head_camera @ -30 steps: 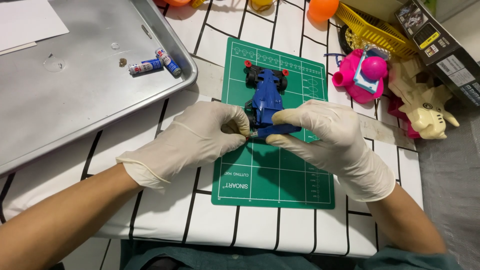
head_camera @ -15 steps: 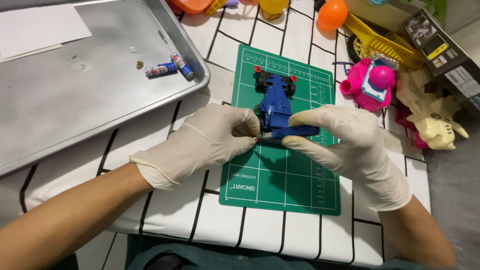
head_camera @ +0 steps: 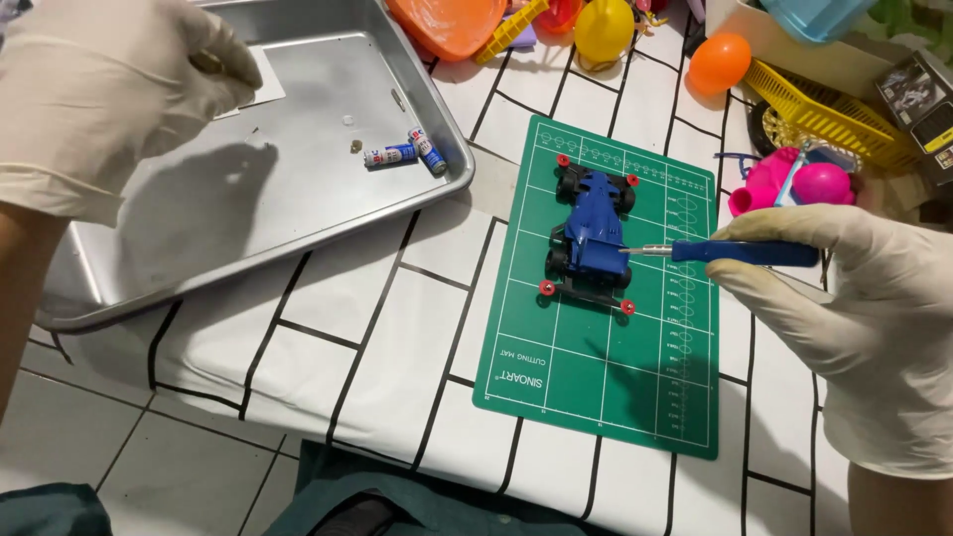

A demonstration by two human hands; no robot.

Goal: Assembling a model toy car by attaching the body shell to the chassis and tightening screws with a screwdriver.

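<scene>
at the right edge of the frame my right hand (head_camera: 874, 318), gloved in white, has its grip closed round the blue handle of a screwdriver (head_camera: 735, 252), the shaft pointing left with its metal tip touching the blue toy car (head_camera: 592, 238). the car sits on its wheels in the upper half of the green cutting mat (head_camera: 606, 328), which lies on the white table (head_camera: 357, 337) with black grid lines. in the upper left my left hand (head_camera: 109, 94), also gloved, hangs over the metal tray (head_camera: 248, 228), fingers curled in and pinched on something small; i cannot tell what it is. two small batteries (head_camera: 405, 153) lie in the tray near its right rim. coloured plastic toys crowd the top right, among them a yellow basket (head_camera: 824, 114) and a pink toy (head_camera: 794, 184).
</scene>
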